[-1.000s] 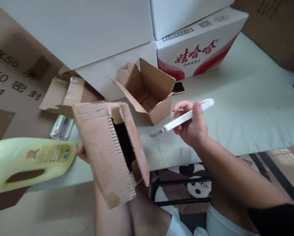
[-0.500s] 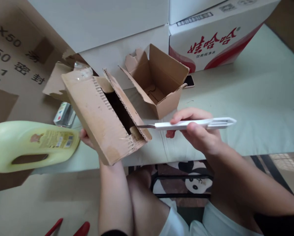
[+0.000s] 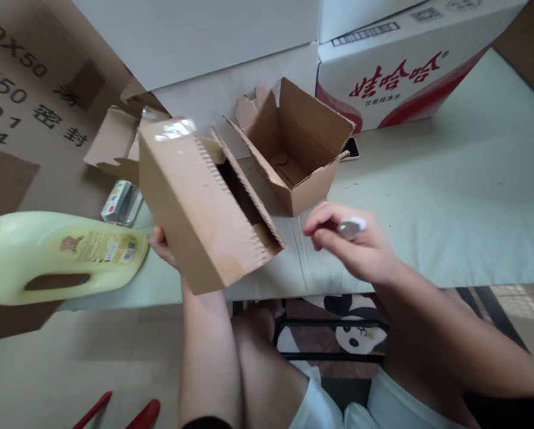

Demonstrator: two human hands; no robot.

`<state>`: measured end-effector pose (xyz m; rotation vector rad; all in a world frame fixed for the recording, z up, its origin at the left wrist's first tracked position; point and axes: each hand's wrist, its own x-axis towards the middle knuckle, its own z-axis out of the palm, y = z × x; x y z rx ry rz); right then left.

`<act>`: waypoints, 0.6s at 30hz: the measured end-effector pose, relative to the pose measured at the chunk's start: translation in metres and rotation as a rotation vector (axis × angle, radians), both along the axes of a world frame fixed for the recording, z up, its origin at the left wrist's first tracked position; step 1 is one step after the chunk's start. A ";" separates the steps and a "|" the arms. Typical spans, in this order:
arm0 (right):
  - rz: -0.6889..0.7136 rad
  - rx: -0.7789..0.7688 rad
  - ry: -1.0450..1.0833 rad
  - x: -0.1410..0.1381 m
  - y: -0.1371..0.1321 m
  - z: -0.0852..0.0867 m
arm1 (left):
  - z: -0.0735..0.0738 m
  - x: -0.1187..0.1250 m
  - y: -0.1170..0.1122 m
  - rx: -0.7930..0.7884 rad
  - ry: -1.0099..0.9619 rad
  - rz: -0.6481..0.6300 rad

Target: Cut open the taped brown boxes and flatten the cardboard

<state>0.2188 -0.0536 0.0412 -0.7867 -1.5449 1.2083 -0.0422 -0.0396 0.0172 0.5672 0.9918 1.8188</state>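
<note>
My left hand [image 3: 163,245] grips the cardboard box [image 3: 199,199] to the left of the open carton [image 3: 317,189], nearer me. The box's long axis slants from a taped end, farther from me, to a stained end close by; its slit side faces the carton. My right hand [image 3: 369,253] curls around the white cutter [image 3: 353,227], just this side of the carton, foreshortened nearly end-on; I cannot tell where its blade points.
</note>
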 end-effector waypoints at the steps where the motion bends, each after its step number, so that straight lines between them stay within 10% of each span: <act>1: 0.062 0.071 -0.061 -0.002 -0.001 -0.001 | 0.000 0.001 0.002 0.057 -0.018 0.002; 8: 0.125 0.354 -0.296 -0.013 -0.004 -0.017 | -0.001 0.004 0.007 0.150 0.023 0.035; 18: 0.120 0.098 -0.319 -0.017 0.004 -0.025 | 0.000 0.007 -0.002 0.016 0.006 -0.123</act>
